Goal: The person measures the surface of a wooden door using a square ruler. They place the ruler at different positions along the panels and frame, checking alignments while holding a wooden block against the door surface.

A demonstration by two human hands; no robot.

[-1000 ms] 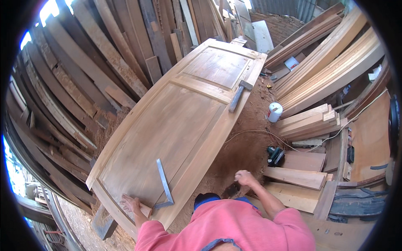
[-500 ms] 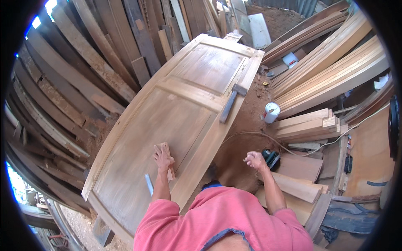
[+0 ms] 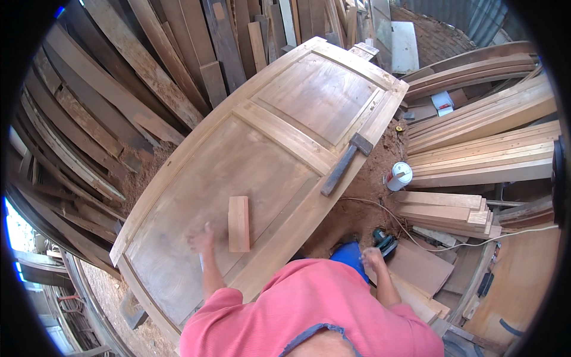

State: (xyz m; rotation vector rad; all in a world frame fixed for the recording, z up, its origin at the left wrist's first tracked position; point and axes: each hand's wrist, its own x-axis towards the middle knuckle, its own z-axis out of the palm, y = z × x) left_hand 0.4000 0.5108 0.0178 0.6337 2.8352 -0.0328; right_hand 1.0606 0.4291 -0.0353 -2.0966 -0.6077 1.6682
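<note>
A pale wooden panelled door (image 3: 285, 128) lies slantwise before me, with dust on its recessed panels. My left hand (image 3: 202, 239) is over the lower panel, fingers spread and somewhat blurred, holding nothing. A thin pale strip (image 3: 201, 262) shows beside its wrist, partly hidden. Just right of that hand, a rectangular wooden block (image 3: 239, 224) rests on the panel, untouched. My right hand (image 3: 373, 257) hangs off the door's right side with its fingers curled; no object shows in it. Close by on the ground is a dark green power tool (image 3: 385, 243).
A hammer (image 3: 340, 171) lies on the door's right rail. Beyond it stand a white can (image 3: 399, 177) and stacked planks (image 3: 482, 157). A cable (image 3: 416, 235) runs over the ground at right. Tall boards (image 3: 148, 71) lean along the left and back.
My left hand has let go of the wooden block and moved left of it. The right hand has dropped lower, toward my body. The view has shifted.
</note>
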